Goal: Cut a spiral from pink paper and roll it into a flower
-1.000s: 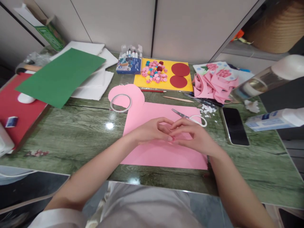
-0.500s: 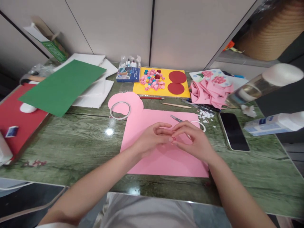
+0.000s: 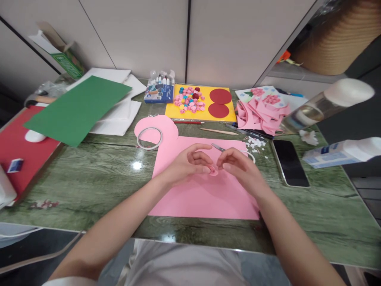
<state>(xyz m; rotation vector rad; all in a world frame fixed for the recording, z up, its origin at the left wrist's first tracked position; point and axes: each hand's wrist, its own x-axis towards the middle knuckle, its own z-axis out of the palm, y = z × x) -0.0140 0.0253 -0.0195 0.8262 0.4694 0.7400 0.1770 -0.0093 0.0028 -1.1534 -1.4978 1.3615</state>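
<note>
Between the thumb and fingers of my left hand (image 3: 189,165) is a small curled piece of pink paper (image 3: 213,171), with its free edge pointing right. My right hand (image 3: 245,171) hovers just beside it, fingers bent, thumb and forefinger slightly apart, apparently not on the paper. Both hands are above a large pink sheet (image 3: 202,202). Scissors (image 3: 218,147) lie on that sheet behind my right hand, which covers part of them; a white handle loop shows past the knuckles.
A tape roll (image 3: 161,140) rests on pink paper circles (image 3: 169,126). Behind are a yellow sheet (image 3: 232,113) with small coloured rolls (image 3: 190,101), a pencil (image 3: 190,122) and pink scraps (image 3: 262,113). A phone (image 3: 290,163) and a white bottle (image 3: 342,151) stand right; green card (image 3: 80,105) lies left.
My right fingers have drawn away from the small pink paper, which both hands were pinching. It now stays in my left hand, more of it showing.
</note>
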